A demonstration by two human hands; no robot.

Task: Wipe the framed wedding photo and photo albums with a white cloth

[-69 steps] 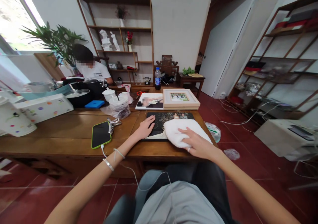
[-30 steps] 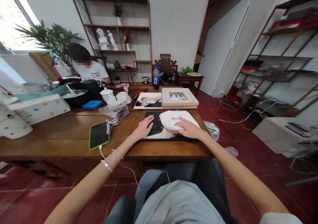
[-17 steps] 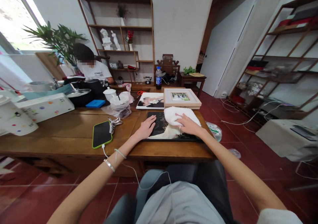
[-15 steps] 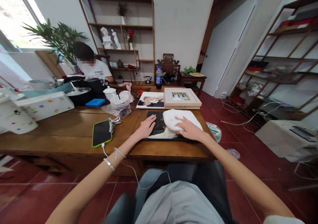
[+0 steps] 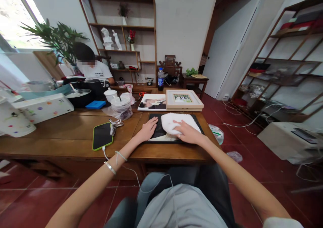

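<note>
Red floor tiles (image 5: pixel 254 147) and a white wall (image 5: pixel 181 19) frame a brown wooden bench (image 5: pixel 121 149), with a person in a white T-shirt (image 5: pixel 94 72) at its far left. Near the front edge lies a dark photo panel (image 5: pixel 158 130), partly covered by a white towel (image 5: pixel 185 117). The left hand (image 5: pixel 148 129) rests palm down on the panel's left end, its grip flat, holding nothing. The right hand (image 5: pixel 188 132) lies on the towel, its grip fanned wide over the top rather than closed around it. Just beyond the panel, a pale wooden picture frame (image 5: pixel 185 98) lies beside a white-edged photo print (image 5: pixel 152 101); a green-cased phone (image 5: pixel 102 137) lies to the left.
</note>
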